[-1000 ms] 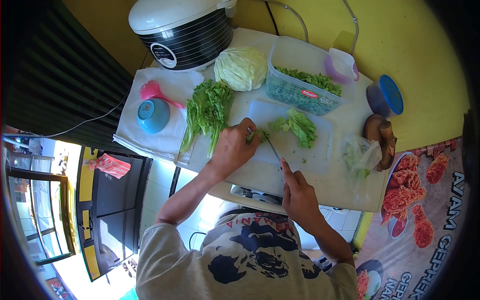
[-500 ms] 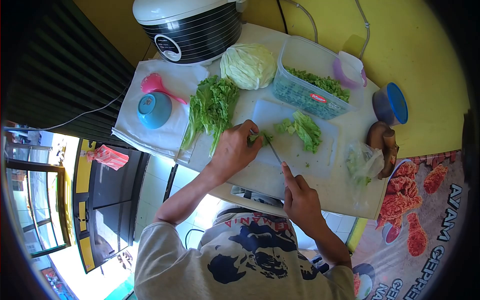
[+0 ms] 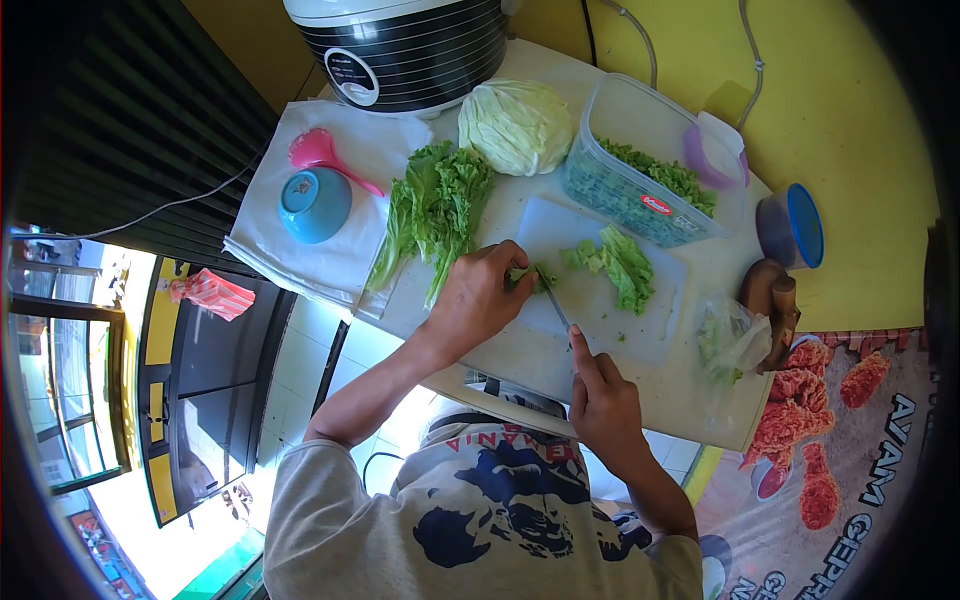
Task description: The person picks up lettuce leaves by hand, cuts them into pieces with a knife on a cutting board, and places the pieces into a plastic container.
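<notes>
My left hand (image 3: pixel 478 297): pinching small green lettuce piece (image 3: pixel 542 273); right hand (image 3: pixel 606 402): slim metal knife (image 3: pixel 557 305), towards eleven o'clock; grips unchanged, cutting apparently ongoing

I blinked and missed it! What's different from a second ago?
The whole view has shifted and turned slightly, so the camera moved. Nothing was visibly taken or let go: the left hand still holds green leaf, the right hand still holds the knife.

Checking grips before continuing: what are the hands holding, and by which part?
Right hand holds the knife at its handle end; left hand holds a lettuce piece, exact grip hidden.
</notes>
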`<state>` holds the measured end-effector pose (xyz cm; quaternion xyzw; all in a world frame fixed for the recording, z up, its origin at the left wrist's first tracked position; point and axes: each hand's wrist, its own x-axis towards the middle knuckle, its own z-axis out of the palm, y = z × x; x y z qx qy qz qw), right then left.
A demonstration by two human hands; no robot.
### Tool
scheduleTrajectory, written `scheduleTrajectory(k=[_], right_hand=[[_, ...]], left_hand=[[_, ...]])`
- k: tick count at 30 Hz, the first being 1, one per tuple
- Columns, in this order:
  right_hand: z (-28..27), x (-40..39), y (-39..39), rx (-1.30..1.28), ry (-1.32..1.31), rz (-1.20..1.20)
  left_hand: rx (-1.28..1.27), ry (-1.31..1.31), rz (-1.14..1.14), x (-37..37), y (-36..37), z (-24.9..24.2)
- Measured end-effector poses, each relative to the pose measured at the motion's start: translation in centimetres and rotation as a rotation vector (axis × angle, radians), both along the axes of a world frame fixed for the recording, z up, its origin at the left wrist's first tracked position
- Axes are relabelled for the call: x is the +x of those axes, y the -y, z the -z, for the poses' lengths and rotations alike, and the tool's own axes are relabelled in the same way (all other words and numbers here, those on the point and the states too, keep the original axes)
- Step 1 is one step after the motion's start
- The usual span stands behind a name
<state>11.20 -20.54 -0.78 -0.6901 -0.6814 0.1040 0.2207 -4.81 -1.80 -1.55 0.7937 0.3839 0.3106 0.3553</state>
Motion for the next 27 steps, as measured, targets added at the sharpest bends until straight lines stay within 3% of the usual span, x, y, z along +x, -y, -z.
scheduleTrajectory(k=[7, 15, 18, 24, 27], right_hand=[[0.2, -1.1, -2.0, 0.028, 0.085, 0.003], [0.8, -0.3, -0.9, 0.087, -0.02, 0.075], [0.3, 0.0, -0.4, 0.114, -0.06, 0.095], [-0.5, -0.4, 0.7, 0.163, -0.151, 0.083], [-0.1, -0.5, 1.1, 0.145, -0.157, 0.083]], left_hand=[[0.059, -0.035, 0.001, -0.1, 0.1, 0.2], [0.096, -0.05, -0.004, 0.2, 0.4, -0.3], [0.026, -0.2, -0.003, 0.9, 1.0, -2.0], [-0.142, 0.059, 0.041, 1.7, 0.7, -1.1], [-0.15, -0.025, 0.003, 1.1, 0.2, -1.8]])
